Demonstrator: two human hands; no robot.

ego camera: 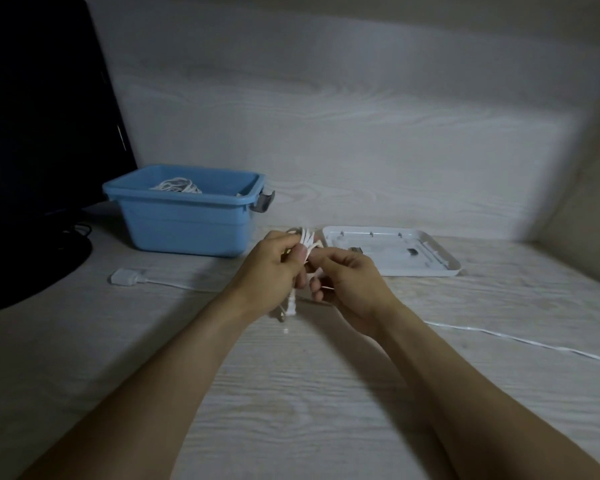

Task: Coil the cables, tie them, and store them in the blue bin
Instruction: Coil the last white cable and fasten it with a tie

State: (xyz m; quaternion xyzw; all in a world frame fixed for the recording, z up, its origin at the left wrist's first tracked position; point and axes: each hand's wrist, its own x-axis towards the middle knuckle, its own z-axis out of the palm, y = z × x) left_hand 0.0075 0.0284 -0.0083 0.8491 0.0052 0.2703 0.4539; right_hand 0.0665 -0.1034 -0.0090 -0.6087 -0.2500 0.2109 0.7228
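Both hands up over pale wood-grain bench (291, 393), just in front of blue plastic bin (187, 220) w/ grey side latch (263, 201). Left hand (274, 268) curled round small coiled bundle of thin white cable (307, 239); loops stick up above thumb, loose ends w/ plug hang below the fist. Right hand (347, 282) touching it from the right, fingers bent, thumb and forefinger pinching at the bundle's waist; a fine strand shows by the lower fingers, can't tell if tie or cable end.

Inside blue bin: another white coiled cable (175, 185), lying toward the back left.

Right of bin, flat on bench: white rectangular plastic lid (430, 268), underside up, w/ two small dark bits (355, 250) on it, too small to ID.

In front of bin, to its left: white flat connector block (128, 276) w/ thin white lead running toward the hands. Second thin white cable (534, 344) trails on bench well right of bin, off frame edge.

Left of bin: dark monitor (39, 116) on round black base (32, 265), black cords beside base.
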